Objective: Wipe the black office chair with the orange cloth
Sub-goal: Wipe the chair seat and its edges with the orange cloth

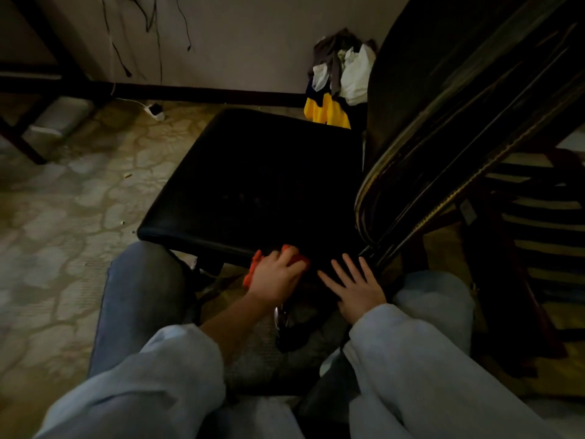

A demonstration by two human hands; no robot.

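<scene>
Nearest the camera, two pale sleeves [152,375] fill the bottom edge and are cut off by it, hiding whatever lies under the forearms. Ahead of them the left hand [275,277] grips the orange cloth [251,270], fingers curled over the bunched fabric. Most of the cloth is covered by that hand, and only bits show at the knuckles and beside the wrist. It sits at the near rim of the black office chair [253,179], at the edge of the seat.

Just right of those fingers, apart from the cloth, the right hand [357,289] lies flat on the seat's near corner with its fingers straight and spread, grasping nothing. Below and between the two hands something shiny [280,315] glints in deep shadow; I cannot tell what it is. A knee in blue jeans [142,296] rises left of the left wrist and covers part of the chair's underside.

Beyond the fingertips the seat is so dark that its surface shows almost no detail. The backrest [459,106] rises just right of the right hand's fingers, blurred and cut off by the top edge. It blocks the striped surface [538,217] behind it.

Farther out, past the seat, a heap of clothes [338,74] with a yellow piece lies against the wall. Left of it a white plug [155,110] lies on the patterned floor [63,201], under dangling cables [152,26].
</scene>
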